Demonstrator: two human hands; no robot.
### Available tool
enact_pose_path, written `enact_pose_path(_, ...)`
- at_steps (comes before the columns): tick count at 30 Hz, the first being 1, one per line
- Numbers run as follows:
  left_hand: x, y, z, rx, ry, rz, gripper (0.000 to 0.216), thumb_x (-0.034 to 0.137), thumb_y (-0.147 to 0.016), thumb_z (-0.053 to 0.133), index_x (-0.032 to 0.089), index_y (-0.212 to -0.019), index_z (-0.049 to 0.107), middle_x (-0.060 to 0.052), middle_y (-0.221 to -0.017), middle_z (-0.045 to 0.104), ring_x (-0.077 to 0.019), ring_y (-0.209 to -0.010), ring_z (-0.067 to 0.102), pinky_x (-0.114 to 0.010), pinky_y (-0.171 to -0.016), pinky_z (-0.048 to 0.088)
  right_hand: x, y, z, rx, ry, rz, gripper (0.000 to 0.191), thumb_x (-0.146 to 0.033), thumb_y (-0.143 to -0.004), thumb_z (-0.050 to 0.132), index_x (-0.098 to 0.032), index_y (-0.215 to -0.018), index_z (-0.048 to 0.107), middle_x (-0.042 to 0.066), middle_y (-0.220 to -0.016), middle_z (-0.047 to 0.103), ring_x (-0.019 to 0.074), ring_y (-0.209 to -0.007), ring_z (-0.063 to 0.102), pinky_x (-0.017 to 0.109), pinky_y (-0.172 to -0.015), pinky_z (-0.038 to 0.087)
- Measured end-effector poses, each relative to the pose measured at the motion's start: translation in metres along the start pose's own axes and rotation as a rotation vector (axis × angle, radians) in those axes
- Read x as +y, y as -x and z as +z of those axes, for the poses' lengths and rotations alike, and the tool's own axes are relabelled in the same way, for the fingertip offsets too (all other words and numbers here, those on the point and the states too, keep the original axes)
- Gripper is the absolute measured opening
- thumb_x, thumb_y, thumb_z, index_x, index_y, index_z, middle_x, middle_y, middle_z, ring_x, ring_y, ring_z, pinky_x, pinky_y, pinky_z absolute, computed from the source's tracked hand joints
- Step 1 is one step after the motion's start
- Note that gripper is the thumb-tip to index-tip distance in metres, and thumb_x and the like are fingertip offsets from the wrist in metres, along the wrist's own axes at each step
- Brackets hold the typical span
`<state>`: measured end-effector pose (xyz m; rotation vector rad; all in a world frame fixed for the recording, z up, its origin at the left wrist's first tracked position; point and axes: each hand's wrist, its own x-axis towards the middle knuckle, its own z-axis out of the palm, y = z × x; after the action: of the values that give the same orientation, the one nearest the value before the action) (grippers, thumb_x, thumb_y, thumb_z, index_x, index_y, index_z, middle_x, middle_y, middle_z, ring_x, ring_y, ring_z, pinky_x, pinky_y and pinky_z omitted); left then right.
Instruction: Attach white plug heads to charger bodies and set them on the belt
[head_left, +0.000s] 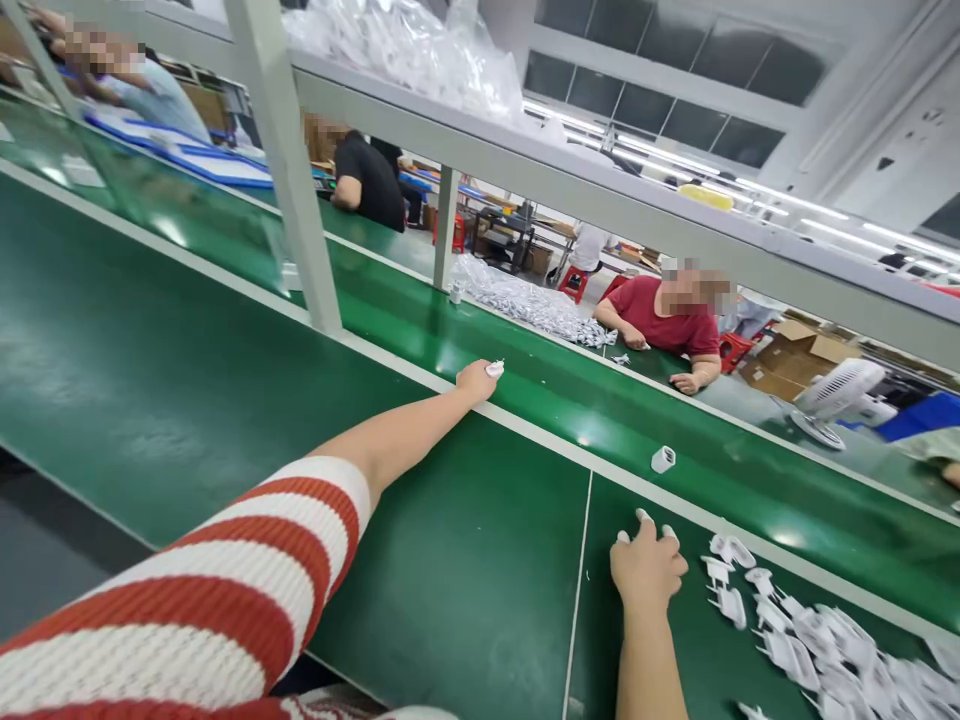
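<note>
My left hand (pixel 474 382) is stretched out over the near rail of the green conveyor belt. Its fingers are closed on a small white plug part (pixel 495 369), mostly covered by the fingers. Above the green worktable, my right hand (pixel 649 568) has its fingers apart and holds nothing; white covers show on its fingertips. To its right lies a loose pile of white plug parts (pixel 840 645), some with prongs showing. A white hollow housing (pixel 663 459) sits on the belt beyond my right hand.
A pale metal post (pixel 289 170) rises left of my left hand and carries a shelf (pixel 600 165) with clear bags (pixel 409 50). Across the belt, a person in a red shirt (pixel 664 320) sits beside a heap of white parts (pixel 525 300). A white fan (pixel 836 395) stands farther right.
</note>
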<state>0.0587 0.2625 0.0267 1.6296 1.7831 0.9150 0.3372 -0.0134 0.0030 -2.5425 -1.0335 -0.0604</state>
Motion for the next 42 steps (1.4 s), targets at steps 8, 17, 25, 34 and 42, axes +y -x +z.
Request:
enact_pose_path(8,0.013,0.041,0.026,0.242,-0.082,0.225,0.069,0.021,-0.094,0.064,0.01,-0.158,0.039,-0.022,-0.173,0.022,-0.0351,-0.163,0.018,-0.051,-0.135,0.016,-0.02,0.009,0.001,-0.123,-0.756,-0.08,0.051,-0.028,-0.084,0.052,-0.013,-0.129,0.07,0.02,-0.129,0.068,0.0319,-0.115,0.065,0.047,-0.101,0.053)
enact_pose_path(17,0.083,0.091,0.138,-0.304,-0.024,0.598,0.064,0.042,-0.081,0.077,0.015,-0.137,0.061,-0.019,-0.147,0.061,-0.0397,-0.141,0.05,-0.05,-0.122,0.039,-0.01,-0.001,0.015,-0.063,-1.515,0.374,0.035,-0.044,-0.076,0.07,-0.019,-0.1,0.069,0.008,-0.098,0.076,0.0183,-0.086,0.072,0.032,-0.072,0.063)
enact_pose_path(25,0.141,0.121,0.214,-0.397,-0.043,0.511,0.077,0.052,-0.079,0.081,0.014,-0.142,0.059,-0.022,-0.145,0.064,-0.044,-0.139,0.052,-0.05,-0.116,0.042,-0.004,-0.004,0.017,-0.08,-1.701,0.339,0.043,-0.022,-0.065,0.085,-0.023,-0.103,0.067,0.003,-0.102,0.072,0.0174,-0.1,0.076,0.035,-0.097,0.064)
enact_pose_path(34,0.085,0.147,0.151,-0.395,0.067,0.587,0.045,0.035,-0.09,0.054,0.017,-0.128,0.07,-0.013,-0.128,0.075,-0.0332,-0.117,0.066,-0.043,-0.107,0.051,-0.015,0.002,-0.001,-0.296,-1.737,0.318,0.02,-0.034,-0.085,0.077,-0.018,-0.094,0.07,0.001,-0.082,0.078,0.0068,-0.052,0.061,0.018,-0.05,0.054)
enact_pose_path(42,-0.036,0.223,0.018,-0.508,0.11,0.613,0.056,0.063,-0.092,0.055,0.023,-0.127,0.071,-0.011,-0.121,0.077,-0.0329,-0.113,0.067,-0.044,-0.1,0.055,-0.03,0.018,-0.014,-0.449,-1.753,0.144,0.034,-0.021,-0.076,0.08,-0.021,-0.109,0.073,0.006,-0.12,0.078,0.0217,-0.102,0.08,0.043,-0.104,0.062)
